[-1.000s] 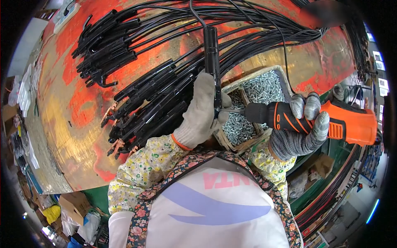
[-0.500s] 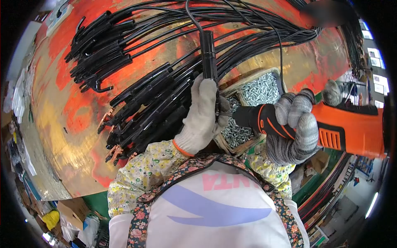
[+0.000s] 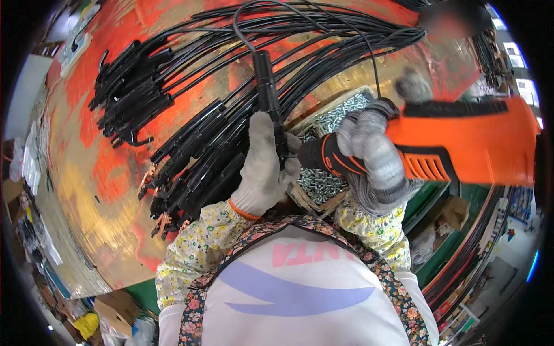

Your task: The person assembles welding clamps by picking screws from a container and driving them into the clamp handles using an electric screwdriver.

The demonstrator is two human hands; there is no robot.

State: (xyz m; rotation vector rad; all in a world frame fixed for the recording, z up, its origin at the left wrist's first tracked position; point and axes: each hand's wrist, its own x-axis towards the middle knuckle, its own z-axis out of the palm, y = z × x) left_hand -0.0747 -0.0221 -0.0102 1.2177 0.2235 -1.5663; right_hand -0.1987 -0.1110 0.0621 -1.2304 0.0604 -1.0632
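My left hand (image 3: 257, 167), in a white knit glove with an orange cuff, is closed around a black electrode holder (image 3: 266, 86). A black cable loops out of its top end. My right hand (image 3: 372, 158), in a grey striped glove, grips an orange and black power drill (image 3: 467, 141) near its front. The drill's black nose meets the side of the holder at my left fingers, which hide the exact contact. Beneath the drill, a bin (image 3: 303, 203) holds many small silver screws (image 3: 320, 184). Left of my left hand lies a pile of similar black holders (image 3: 202, 153) with copper ends.
Another group of black holders (image 3: 133, 86) lies farther left on the red and tan worn table (image 3: 86, 190). Long black cables (image 3: 352, 40) run across the back. A cardboard box (image 3: 118, 308) stands below the table at lower left, and another box (image 3: 453, 213) is at right.
Both hands, the holder and the drill's nose have shifted left in view. The holder now leans more to the left, and the drill's rear has swung upward. My grip on both remains.
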